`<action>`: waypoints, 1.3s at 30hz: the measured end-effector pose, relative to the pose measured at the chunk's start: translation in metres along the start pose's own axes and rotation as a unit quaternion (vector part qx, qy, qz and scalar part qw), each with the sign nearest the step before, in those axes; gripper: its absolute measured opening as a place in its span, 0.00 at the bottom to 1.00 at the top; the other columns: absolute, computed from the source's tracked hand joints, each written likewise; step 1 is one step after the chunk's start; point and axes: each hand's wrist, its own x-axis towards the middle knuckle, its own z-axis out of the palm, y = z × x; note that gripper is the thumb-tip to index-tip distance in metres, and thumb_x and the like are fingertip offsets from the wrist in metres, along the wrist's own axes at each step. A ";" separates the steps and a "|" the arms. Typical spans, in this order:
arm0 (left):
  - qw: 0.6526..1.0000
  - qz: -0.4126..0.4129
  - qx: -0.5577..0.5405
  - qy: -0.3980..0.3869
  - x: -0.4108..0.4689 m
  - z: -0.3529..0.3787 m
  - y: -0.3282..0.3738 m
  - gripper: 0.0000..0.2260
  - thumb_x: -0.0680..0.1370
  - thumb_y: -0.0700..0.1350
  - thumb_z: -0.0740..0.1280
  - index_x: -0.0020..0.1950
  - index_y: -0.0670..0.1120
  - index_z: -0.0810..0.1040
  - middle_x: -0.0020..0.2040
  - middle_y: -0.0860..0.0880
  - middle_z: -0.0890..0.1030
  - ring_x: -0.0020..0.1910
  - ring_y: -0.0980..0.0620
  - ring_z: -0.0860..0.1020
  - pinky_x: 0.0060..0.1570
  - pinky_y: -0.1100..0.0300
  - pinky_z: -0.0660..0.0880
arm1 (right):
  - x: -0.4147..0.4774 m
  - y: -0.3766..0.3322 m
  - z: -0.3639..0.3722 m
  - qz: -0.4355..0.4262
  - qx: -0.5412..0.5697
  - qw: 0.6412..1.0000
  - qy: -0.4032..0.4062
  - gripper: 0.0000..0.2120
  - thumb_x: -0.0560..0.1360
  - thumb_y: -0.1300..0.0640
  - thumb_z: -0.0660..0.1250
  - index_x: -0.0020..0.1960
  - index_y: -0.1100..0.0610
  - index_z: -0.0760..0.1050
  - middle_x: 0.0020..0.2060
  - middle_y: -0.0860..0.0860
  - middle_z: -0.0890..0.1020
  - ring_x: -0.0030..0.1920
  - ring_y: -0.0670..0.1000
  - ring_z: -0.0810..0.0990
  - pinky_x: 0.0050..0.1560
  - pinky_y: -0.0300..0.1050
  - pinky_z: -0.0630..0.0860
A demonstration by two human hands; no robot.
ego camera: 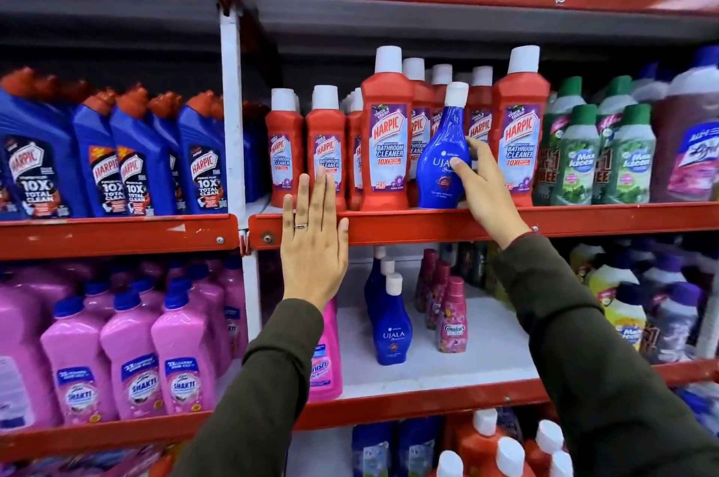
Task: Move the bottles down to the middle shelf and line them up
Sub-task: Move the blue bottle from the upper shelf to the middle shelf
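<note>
Ujala bottle (441, 161) is standing on the upper shelf (428, 224) among the Harpic bottles (387, 142); right hand (486, 192) is gripping it, thumb across the label. Left hand (313, 243) is resting flat, fingers spread, holding nothing.

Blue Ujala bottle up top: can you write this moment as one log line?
right hand gripping blue Ujala bottle on upper shelf | left hand flat, open | Ujala row below | move pending

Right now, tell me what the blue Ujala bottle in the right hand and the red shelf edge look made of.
Blue Ujala bottle: looks like glossy moulded plastic, with soft highlights on its curved body and a white cap, probably plastic too.
Red shelf edge: looks like painted sheet metal, glossy, with chipped paint and screw heads showing.
</note>
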 end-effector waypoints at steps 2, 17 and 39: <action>1.000 0.001 0.002 0.000 0.000 0.001 0.000 0.27 0.87 0.50 0.49 0.84 0.41 0.53 0.85 0.45 0.53 0.84 0.45 0.49 0.83 0.50 0.38 | 0.002 -0.006 -0.001 -0.021 0.005 1.000 0.007 0.19 0.83 0.60 0.60 0.74 0.57 0.66 0.70 0.56 0.73 0.69 0.56 0.74 0.72 0.59 0.70; 0.999 0.013 -0.052 -0.004 -0.004 0.001 -0.003 0.26 0.87 0.50 0.46 0.84 0.42 0.54 0.85 0.45 0.54 0.84 0.44 0.51 0.83 0.51 0.38 | -0.046 -0.010 0.009 -0.032 0.083 0.995 -0.044 0.20 0.83 0.57 0.61 0.74 0.56 0.67 0.66 0.49 0.77 0.58 0.36 0.79 0.50 0.28 0.76; 0.989 -0.046 -0.083 -0.110 -0.205 0.046 0.001 0.32 0.83 0.48 0.55 0.84 0.39 0.49 0.85 0.46 0.38 0.84 0.48 0.39 0.83 0.49 0.38 | -0.208 0.146 0.053 0.084 0.100 0.985 -0.117 0.19 0.81 0.54 0.66 0.69 0.41 0.72 0.65 0.44 0.81 0.65 0.48 0.80 0.59 0.49 0.81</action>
